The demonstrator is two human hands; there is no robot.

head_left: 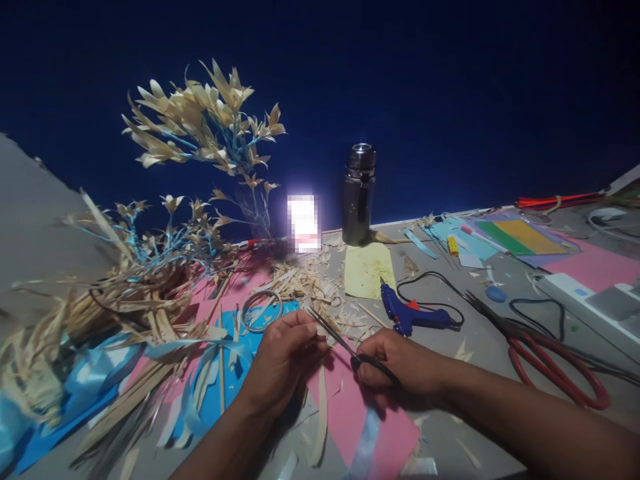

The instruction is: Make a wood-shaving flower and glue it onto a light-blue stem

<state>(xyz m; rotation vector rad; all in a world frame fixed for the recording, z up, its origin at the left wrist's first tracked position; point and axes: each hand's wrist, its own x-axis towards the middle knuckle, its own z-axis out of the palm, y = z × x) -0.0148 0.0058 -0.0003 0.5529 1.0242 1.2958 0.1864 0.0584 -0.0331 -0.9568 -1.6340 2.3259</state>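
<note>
My right hand (383,363) grips a pair of scissors (333,330) by the black handles, and the narrow blades point up and to the left. Close to those blades, my left hand (287,350) has its thumb and fingers pinched together. What it pinches is too small or hidden to make out. A pale strip of dried husk (321,417) runs down from just below the left fingers; I cannot tell whether they hold it. Under both hands lies pink paper (367,417) with a shiny ribbon (367,440) across it.
Husk flowers on blue stems (220,127) stand back left, above a heap of husks (100,313). A dark flask (358,207) is behind a yellow cloth (367,270). On the right are a blue glue gun (413,317) with its cord and large red-handled scissors (555,363).
</note>
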